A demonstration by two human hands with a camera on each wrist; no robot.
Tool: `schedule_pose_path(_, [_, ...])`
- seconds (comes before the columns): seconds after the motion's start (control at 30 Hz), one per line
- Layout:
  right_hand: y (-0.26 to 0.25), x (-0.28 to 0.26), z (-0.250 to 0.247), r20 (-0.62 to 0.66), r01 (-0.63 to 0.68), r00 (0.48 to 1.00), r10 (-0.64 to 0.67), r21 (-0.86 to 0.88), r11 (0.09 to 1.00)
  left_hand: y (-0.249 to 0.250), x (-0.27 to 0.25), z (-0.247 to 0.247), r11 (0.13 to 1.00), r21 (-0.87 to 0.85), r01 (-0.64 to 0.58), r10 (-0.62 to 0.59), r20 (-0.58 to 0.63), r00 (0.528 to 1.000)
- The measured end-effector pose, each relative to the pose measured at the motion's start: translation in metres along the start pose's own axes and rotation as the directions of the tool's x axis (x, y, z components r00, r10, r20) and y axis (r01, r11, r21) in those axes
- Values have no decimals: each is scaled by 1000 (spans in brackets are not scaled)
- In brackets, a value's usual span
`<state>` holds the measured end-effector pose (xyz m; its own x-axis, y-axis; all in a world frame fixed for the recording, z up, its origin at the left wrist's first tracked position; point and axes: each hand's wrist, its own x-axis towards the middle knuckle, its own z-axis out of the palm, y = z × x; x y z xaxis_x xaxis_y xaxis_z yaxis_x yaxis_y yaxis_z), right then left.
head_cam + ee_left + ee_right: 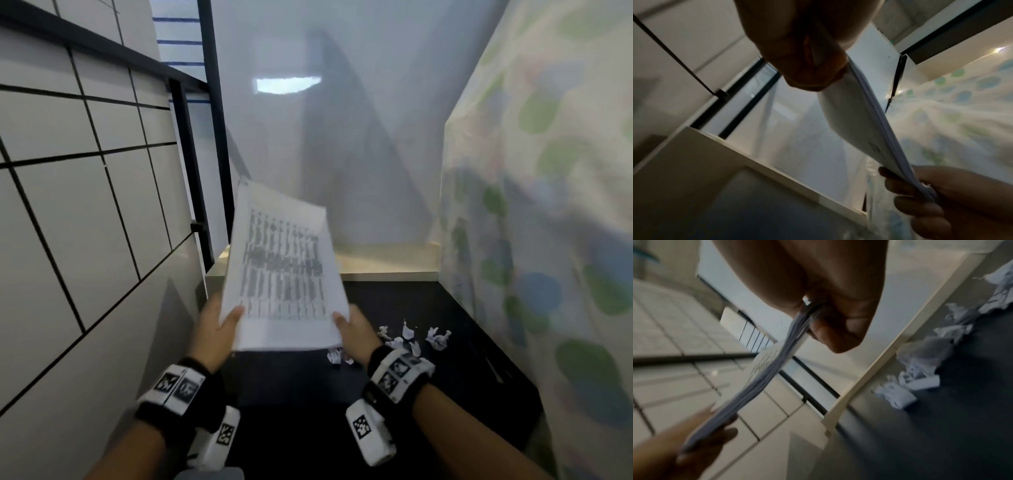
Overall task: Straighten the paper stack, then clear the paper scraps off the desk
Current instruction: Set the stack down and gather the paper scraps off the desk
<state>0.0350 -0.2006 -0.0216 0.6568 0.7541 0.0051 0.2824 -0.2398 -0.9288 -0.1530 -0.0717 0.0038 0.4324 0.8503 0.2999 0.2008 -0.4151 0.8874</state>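
Dark desk (394, 411) is lying below while the left hand (214, 329) and right hand (356, 330) are pinching the paper stack (281, 270) at its near corners, long axis pointing away; paper scraps (416, 337) are sitting just beside the right hand.

My head camera looks down the desk (394, 428); both wrist cameras look up closely, sharing the paper stack (284, 274).
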Motion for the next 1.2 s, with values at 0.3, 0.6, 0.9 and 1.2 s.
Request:
schedule_pose_path(0.3, [37, -7, 44, 224, 45, 968, 110, -592, 804, -46, -17, -11, 923, 337, 185, -241, 133, 961])
schedule_pose_path(0.6, [66, 6, -18, 52, -107, 984, 169, -592, 799, -54, 11, 65, 840, 500, 210, -401, 313, 861])
schedule_pose_path(0.9, [70, 9, -20, 89, -56, 987, 133, -587, 808, -56, 15, 62, 774, 603, 192, -446, 305, 841])
schedule_pose_path(1.2, [57, 1, -62, -87, -50, 996, -9, -656, 753, -18, 26, 62, 565, 821, -75, -336, 313, 889])
